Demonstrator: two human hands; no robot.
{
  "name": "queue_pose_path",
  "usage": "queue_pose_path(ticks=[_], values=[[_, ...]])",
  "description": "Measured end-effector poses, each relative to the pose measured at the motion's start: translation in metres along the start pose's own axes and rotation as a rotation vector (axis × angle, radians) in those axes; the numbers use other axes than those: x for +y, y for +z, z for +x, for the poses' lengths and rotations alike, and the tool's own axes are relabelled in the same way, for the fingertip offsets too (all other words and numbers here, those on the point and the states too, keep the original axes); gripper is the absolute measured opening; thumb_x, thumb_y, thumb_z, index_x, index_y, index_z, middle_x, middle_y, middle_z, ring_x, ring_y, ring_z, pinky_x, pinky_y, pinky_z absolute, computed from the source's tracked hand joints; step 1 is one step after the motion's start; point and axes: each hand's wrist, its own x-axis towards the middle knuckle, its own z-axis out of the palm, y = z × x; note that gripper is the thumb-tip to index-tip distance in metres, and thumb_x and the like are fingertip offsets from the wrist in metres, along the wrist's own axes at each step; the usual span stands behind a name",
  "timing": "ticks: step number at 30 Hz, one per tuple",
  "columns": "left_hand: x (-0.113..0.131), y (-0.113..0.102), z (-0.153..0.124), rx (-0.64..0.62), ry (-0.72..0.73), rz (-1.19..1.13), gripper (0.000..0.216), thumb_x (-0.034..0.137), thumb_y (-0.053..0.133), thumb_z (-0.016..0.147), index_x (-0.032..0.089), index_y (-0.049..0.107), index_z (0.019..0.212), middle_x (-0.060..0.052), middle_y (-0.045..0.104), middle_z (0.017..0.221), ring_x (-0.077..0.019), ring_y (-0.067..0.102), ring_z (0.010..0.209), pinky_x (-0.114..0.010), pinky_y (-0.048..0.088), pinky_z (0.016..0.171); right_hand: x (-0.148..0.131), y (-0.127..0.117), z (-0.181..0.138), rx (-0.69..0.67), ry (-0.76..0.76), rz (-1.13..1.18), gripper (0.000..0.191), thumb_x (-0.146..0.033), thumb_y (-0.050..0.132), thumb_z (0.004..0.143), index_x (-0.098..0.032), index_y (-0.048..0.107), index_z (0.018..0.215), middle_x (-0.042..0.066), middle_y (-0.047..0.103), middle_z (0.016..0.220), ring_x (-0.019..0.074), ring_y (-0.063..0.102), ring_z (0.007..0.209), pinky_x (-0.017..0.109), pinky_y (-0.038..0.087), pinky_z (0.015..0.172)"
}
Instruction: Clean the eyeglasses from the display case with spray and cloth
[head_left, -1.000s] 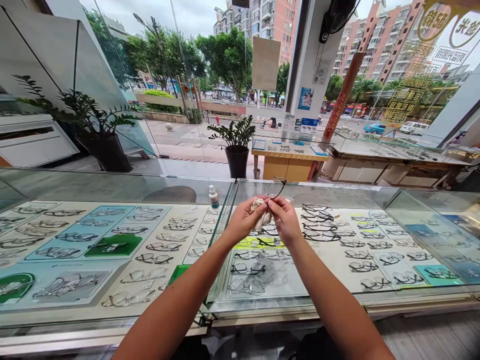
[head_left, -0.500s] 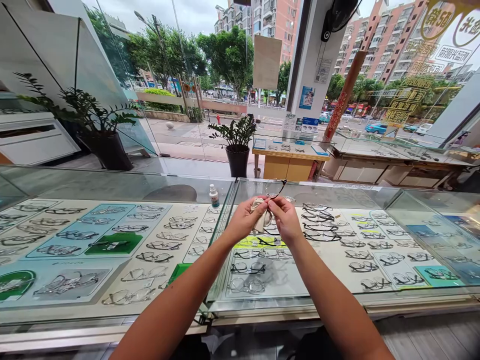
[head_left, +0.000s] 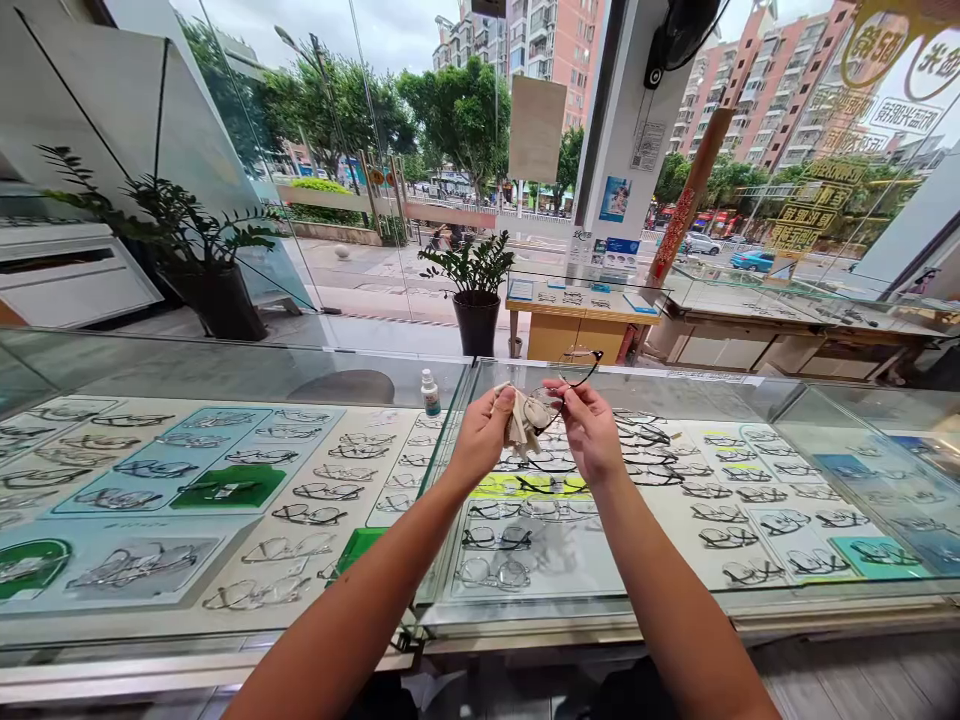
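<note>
Shifted rightward since the earlier frame, eyeglasses (head_left: 578,368) are being pinched above the glass counter (head_left: 525,612) by the nearer right hand (head_left: 594,432), their long axis being angled up and rightward from the cloth (head_left: 517,427) being gripped by the left hand (head_left: 478,437).

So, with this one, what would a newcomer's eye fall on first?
Probably the centre, where the right hand holds a pair of glasses and the left hand a pale cloth next to them. Below, rows of eyeglasses fill the display cases. A small bottle stands left of the hands.
</note>
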Motion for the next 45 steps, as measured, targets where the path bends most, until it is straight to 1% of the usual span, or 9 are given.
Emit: queue_pose_path(ticks=[6, 14, 18, 20, 26, 29, 34, 37, 45], values=[[0.003, -0.013, 0.010, 0.214, 0.040, -0.010, 0.061, 0.078, 0.062, 0.094, 0.018, 0.072, 0.097, -0.003, 0.070, 0.079, -0.0171, 0.062, 0.071, -0.028, 0.049, 0.065, -0.001, -0.005, 0.002, 0.002, -0.007, -0.019, 0.022, -0.045, 0.084, 0.085, -0.025, 0.075, 0.090, 0.007, 0.081, 0.112, 0.0217, 0.071, 0.105, 0.037, 0.054, 0.096], [0.011, -0.030, 0.013, 0.327, 0.209, 0.263, 0.060, 0.062, 0.042, 0.106, 0.021, 0.074, 0.077, -0.005, 0.064, 0.069, -0.0179, 0.053, 0.063, -0.032, 0.042, 0.063, 0.000, -0.007, 0.004, -0.012, -0.038, -0.113, 0.019, -0.044, 0.078, 0.089, -0.025, 0.075, 0.089, 0.006, 0.081, 0.105, 0.0231, 0.068, 0.104, 0.037, 0.051, 0.092], [0.011, -0.042, 0.019, 0.248, 0.113, 0.743, 0.028, 0.042, 0.057, 0.095, 0.023, 0.077, 0.098, -0.004, 0.073, 0.078, -0.0228, 0.063, 0.071, -0.032, 0.044, 0.070, 0.003, -0.010, 0.006, 0.000, -0.068, -0.199, 0.023, -0.047, 0.076, 0.090, -0.024, 0.074, 0.090, 0.006, 0.082, 0.105, 0.0232, 0.068, 0.101, 0.037, 0.049, 0.090], [0.006, -0.047, 0.020, 0.135, -0.045, 1.000, 0.031, 0.038, 0.061, 0.088, 0.023, 0.075, 0.112, -0.007, 0.076, 0.082, -0.0269, 0.066, 0.073, -0.034, 0.044, 0.071, 0.004, -0.010, 0.006, 0.001, -0.085, -0.232, 0.024, -0.048, 0.074, 0.092, -0.024, 0.074, 0.091, 0.006, 0.082, 0.103, 0.0232, 0.068, 0.101, 0.037, 0.049, 0.090], [-0.023, -0.064, 0.016, -0.269, -0.422, 1.366, 0.031, 0.051, 0.073, 0.077, 0.020, 0.074, 0.077, -0.019, 0.078, 0.091, -0.0370, 0.071, 0.086, -0.046, 0.052, 0.080, -0.002, -0.008, 0.003, 0.030, -0.136, -0.322, 0.024, -0.049, 0.071, 0.095, -0.025, 0.073, 0.091, 0.005, 0.081, 0.098, 0.0229, 0.070, 0.099, 0.038, 0.051, 0.095], [-0.022, -0.062, 0.014, -0.159, -0.261, 1.487, 0.036, 0.054, 0.068, 0.084, 0.019, 0.079, 0.084, -0.024, 0.076, 0.109, -0.0424, 0.068, 0.107, -0.053, 0.052, 0.091, -0.004, -0.007, 0.002, 0.030, -0.175, -0.357, 0.023, -0.048, 0.070, 0.097, -0.026, 0.072, 0.093, 0.004, 0.080, 0.096, 0.0228, 0.070, 0.097, 0.039, 0.052, 0.097], [0.005, -0.037, 0.009, 0.287, 0.460, 1.193, 0.055, 0.050, 0.063, 0.098, 0.019, 0.066, 0.144, -0.024, 0.060, 0.149, -0.0412, 0.056, 0.134, -0.057, 0.043, 0.111, -0.005, -0.006, -0.002, 0.029, -0.285, -0.481, 0.024, -0.047, 0.063, 0.102, -0.027, 0.073, 0.092, 0.004, 0.077, 0.096, 0.0234, 0.068, 0.096, 0.038, 0.050, 0.094], [0.012, -0.023, 0.004, 0.248, 0.747, 1.020, 0.084, 0.060, 0.077, 0.089, 0.022, 0.050, 0.158, -0.021, 0.054, 0.160, -0.0393, 0.048, 0.148, -0.054, 0.034, 0.124, -0.007, -0.006, -0.004, 0.007, -0.361, -0.663, 0.023, -0.041, 0.059, 0.103, -0.027, 0.073, 0.091, 0.003, 0.075, 0.093, 0.0240, 0.065, 0.093, 0.038, 0.046, 0.092], [0.000, -0.022, 0.005, 0.136, 0.731, 0.987, 0.077, 0.063, 0.082, 0.086, 0.020, 0.062, 0.146, -0.018, 0.071, 0.139, -0.0377, 0.060, 0.136, -0.050, 0.036, 0.120, -0.018, -0.014, 0.001, -0.140, -0.395, -0.962, 0.024, -0.031, 0.056, 0.100, -0.027, 0.068, 0.080, 0.000, 0.074, 0.083, 0.0229, 0.063, 0.084, 0.039, 0.038, 0.093]])
